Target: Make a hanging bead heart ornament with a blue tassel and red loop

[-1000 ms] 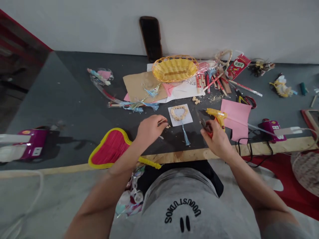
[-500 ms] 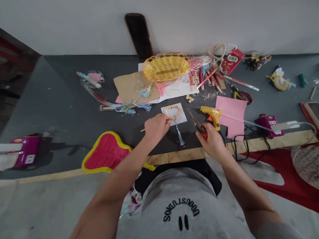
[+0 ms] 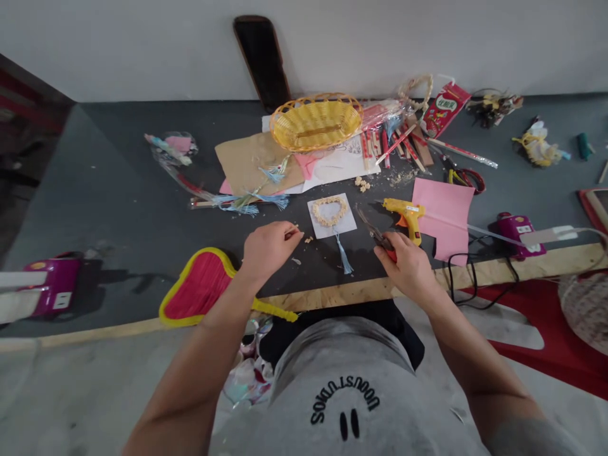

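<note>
My left hand (image 3: 272,248) is closed over the dark table, left of the white paper square (image 3: 349,221); a thin stick end shows at its fingertips. On the square lies a ring of small beige pieces (image 3: 318,213), with a blue tassel (image 3: 344,256) hanging off the near edge. Wrapped round red-handled pliers (image 3: 380,238), my right hand (image 3: 406,263) rests right of the square, the jaws pointing away from me. A yellow glue gun (image 3: 405,212) lies just beyond that hand. Small beige bits (image 3: 362,184) sit behind the square.
A yellow basket (image 3: 316,125) stands at the back on papers, near a phone (image 3: 262,60). Pink paper (image 3: 444,212), scissors (image 3: 468,180) and a red drink box (image 3: 445,109) are on the right. A red fan with yellow edging (image 3: 197,288) lies under my left forearm.
My left hand has moved left, away from the beige ring and paper square. Small crumbs now show between them. My right hand still holds the pliers in nearly the same place.
</note>
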Available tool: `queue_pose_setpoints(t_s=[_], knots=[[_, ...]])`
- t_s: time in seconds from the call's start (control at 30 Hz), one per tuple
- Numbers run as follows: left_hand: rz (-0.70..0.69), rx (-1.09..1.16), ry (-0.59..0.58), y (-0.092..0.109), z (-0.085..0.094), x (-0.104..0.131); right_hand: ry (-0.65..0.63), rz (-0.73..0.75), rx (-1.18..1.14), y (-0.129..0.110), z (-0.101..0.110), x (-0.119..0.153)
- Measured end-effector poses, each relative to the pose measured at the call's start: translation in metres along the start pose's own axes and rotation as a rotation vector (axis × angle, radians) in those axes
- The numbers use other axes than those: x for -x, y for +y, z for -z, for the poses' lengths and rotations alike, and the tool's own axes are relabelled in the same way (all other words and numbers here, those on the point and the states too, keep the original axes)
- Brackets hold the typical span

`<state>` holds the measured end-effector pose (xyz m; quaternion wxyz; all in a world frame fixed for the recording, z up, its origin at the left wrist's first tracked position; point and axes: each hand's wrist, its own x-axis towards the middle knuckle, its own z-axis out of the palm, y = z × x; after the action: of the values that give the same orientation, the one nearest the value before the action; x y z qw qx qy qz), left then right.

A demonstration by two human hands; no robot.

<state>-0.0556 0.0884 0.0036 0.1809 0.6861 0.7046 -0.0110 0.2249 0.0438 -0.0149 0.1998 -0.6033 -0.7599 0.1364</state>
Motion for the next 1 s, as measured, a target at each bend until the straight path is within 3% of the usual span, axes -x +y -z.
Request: queue_pose_setpoints(t_s=[0.2, 0.33, 0.63, 0.8, 0.9, 1.0], knots=[[-0.009, 0.034, -0.025, -0.009, -0.011, 0.005, 0.134, 0.021, 0.068, -0.006, 0.001, -0.007], [-0.059, 0.12, -0.016, -0.012, -0.018, 0.003, 0.143, 0.065, 0.023, -0.009, -0.003, -0.009], [-0.124, 0.463, 0.173, -0.04, -0.022, 0.022, 0.082, 0.036, -0.331, -0.012, -0.015, -0.008], [-0.049, 0.875, 0.087, -0.02, -0.02, 0.036, 0.033, 0.036, -0.421, -0.014, -0.003, -0.005], [-0.003, 1.217, 0.015, 0.0, -0.02, 0.041, -0.017, 0.131, -0.299, -0.02, -0.002, -0.005], [-0.006, 1.398, 0.011, 0.013, -0.021, 0.045, -0.081, 0.207, -0.095, -0.029, -0.006, -0.005]])
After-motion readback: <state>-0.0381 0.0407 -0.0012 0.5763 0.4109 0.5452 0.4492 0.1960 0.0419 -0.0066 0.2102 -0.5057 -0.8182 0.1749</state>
